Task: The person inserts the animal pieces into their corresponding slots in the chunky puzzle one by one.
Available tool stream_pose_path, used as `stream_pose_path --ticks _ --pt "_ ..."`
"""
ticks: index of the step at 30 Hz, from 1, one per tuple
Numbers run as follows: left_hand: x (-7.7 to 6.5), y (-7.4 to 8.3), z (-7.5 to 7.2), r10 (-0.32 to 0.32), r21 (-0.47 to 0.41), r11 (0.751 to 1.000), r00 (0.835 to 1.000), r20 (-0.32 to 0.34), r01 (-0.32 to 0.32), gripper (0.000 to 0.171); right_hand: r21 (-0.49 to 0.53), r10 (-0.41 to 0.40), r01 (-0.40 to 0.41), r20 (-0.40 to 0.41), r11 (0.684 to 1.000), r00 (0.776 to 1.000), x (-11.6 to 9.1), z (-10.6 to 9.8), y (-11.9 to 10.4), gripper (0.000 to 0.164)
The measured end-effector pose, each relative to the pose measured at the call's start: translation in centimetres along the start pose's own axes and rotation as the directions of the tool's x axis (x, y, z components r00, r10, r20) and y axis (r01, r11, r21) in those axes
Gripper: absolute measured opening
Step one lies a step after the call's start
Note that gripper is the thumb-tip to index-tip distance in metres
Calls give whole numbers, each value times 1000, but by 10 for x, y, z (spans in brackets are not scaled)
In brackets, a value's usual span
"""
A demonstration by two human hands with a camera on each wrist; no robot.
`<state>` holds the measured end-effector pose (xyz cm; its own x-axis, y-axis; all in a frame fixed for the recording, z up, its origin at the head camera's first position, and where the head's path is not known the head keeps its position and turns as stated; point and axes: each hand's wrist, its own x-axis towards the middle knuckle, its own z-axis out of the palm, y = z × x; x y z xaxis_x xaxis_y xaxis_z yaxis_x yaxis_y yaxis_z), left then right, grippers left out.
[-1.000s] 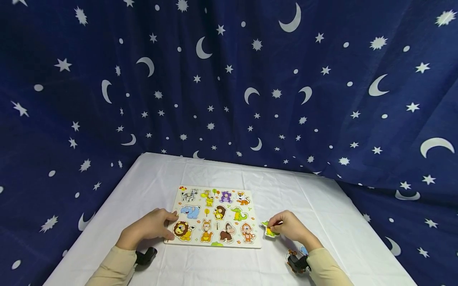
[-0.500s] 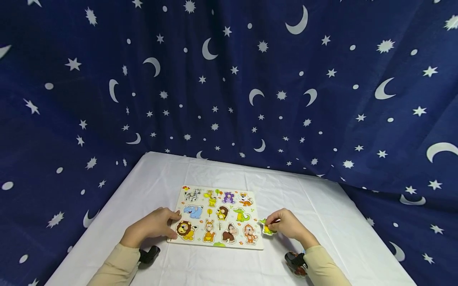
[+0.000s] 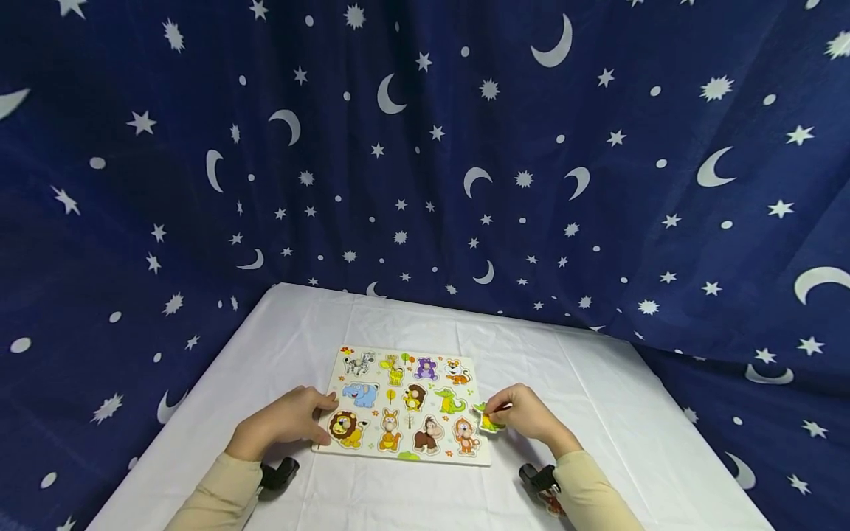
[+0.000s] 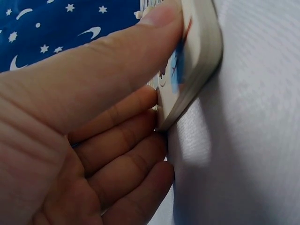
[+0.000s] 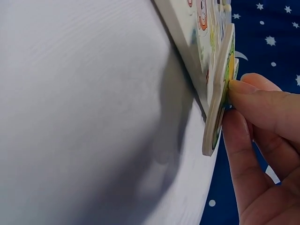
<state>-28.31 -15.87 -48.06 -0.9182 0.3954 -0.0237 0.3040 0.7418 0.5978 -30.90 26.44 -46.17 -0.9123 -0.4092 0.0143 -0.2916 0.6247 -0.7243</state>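
Observation:
A pale wooden animal puzzle board (image 3: 372, 451) lies flat on the white table. My left hand (image 3: 285, 424) holds its left side near the front corner; in the left wrist view the thumb (image 4: 161, 14) lies over the board's face and the fingers meet its edge. My right hand (image 3: 524, 414) pinches a green-and-yellow crocodile puzzle piece (image 3: 490, 424) between thumb and fingers. That piece is at the board's right edge, its thick side (image 5: 210, 140) facing the right wrist camera. A printed crocodile picture (image 3: 451, 400) shows on the board, left of the piece.
Another loose puzzle piece (image 3: 551, 503) lies on the table, partly covered by the right wrist's black camera (image 3: 536, 478). A second black camera (image 3: 279, 473) is on the left wrist. A dark blue moon-and-star curtain (image 3: 425, 177) hangs behind the white tablecloth (image 3: 544, 354).
My right hand has carried the crocodile piece left to the board's right edge. The left hand keeps its place on the board. The head view has shifted slightly.

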Motion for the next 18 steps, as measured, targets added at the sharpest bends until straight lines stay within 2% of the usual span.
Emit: stream_pose_path --ticks 6,12,15,18 --pt "0 0 -1 19 -28 999 1000 15 -19 60 21 -24 25 -10 999 1000 3 2 -18 12" --pt "-1 1 1 22 -2 1000 1000 15 -22 60 26 -24 24 5 999 1000 3 4 -42 13" --pt "-1 1 0 17 12 1000 1000 5 -17 60 23 -25 25 -2 999 1000 7 7 -42 13" --pt "-1 1 0 18 17 1000 1000 0 -18 59 23 -24 25 -20 999 999 16 11 -33 13"
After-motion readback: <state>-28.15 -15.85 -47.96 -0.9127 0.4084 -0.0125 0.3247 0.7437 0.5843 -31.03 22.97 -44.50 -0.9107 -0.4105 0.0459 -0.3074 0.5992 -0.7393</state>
